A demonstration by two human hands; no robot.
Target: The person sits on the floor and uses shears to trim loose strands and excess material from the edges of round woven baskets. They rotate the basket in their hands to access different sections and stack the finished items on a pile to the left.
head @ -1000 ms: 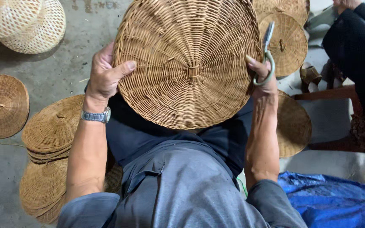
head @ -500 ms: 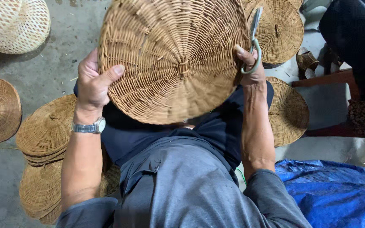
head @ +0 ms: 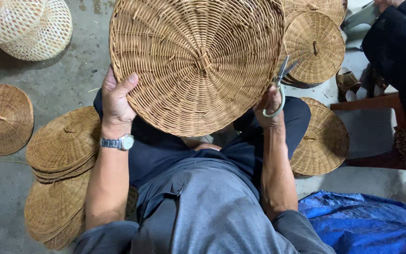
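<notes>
Two hands are holding one round woven tray (head: 198, 63) up over the lap, its flat face tilting toward the camera and its knotted centre pointing up at the viewer. Left hand (head: 116, 101) is clenching the tray's lower left rim, thumb lying on the weave. Right hand (head: 269, 107) is gripping pale-handled scissors (head: 279, 89) at the lower right rim, blades pointing up. Stacks of woven lids (head: 64, 141) are lying on the floor (head: 71, 80) nearby.
</notes>
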